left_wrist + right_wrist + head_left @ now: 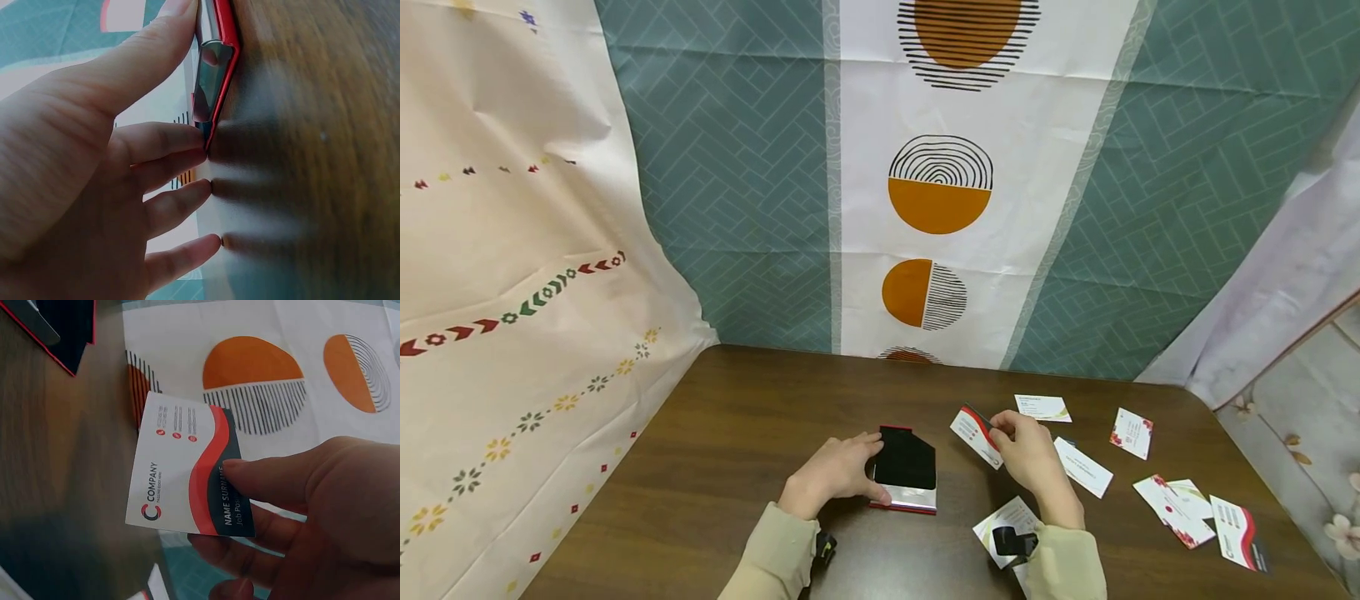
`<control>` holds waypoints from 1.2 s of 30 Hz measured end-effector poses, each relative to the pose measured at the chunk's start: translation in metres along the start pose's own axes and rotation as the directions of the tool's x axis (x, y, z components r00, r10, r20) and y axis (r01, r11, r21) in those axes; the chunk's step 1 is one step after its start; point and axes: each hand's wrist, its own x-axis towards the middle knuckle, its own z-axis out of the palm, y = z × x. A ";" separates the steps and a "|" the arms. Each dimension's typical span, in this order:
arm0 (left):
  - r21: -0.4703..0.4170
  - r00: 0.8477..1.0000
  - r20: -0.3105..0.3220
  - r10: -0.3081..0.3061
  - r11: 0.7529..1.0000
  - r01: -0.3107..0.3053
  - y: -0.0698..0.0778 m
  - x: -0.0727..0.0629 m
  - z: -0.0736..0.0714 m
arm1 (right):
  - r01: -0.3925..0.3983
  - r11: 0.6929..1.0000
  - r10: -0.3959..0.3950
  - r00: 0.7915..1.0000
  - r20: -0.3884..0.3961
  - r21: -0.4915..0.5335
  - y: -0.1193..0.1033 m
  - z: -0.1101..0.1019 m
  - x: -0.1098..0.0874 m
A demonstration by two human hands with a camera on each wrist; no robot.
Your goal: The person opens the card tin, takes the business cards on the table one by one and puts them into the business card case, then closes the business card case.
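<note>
A small card case (910,457) with a black inside, red edges and a silver metal strip lies opened out on the table. My left hand (833,475) holds it from its left side, thumb on the metal near end and index finger at the far end. In the left wrist view, the other fingertips (209,244) rest down at the tabletop. To the right of the case, my right hand (1028,454) pinches a white, red and dark grey business card (178,475) by its dark edge. The card is held up off the table, printed side showing in the right wrist view.
Several more business cards lie on the brown table (760,417): a white one (1081,467) beside the right hand, another (1042,407) behind it, some below the right wrist, and a group (1180,508) at the right. A patterned cloth (760,208) hangs behind.
</note>
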 end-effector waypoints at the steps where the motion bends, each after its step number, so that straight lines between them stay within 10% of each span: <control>1: -0.002 1.000 0.000 0.000 1.000 0.000 0.000 0.000 0.000 | 0.008 1.000 -0.008 1.000 0.005 0.007 -0.001 0.003 0.002; 36: -0.096 1.000 0.022 -0.009 0.995 0.011 -0.003 0.002 0.002 | 0.217 0.969 -0.238 0.947 0.214 0.116 -0.033 0.065 0.024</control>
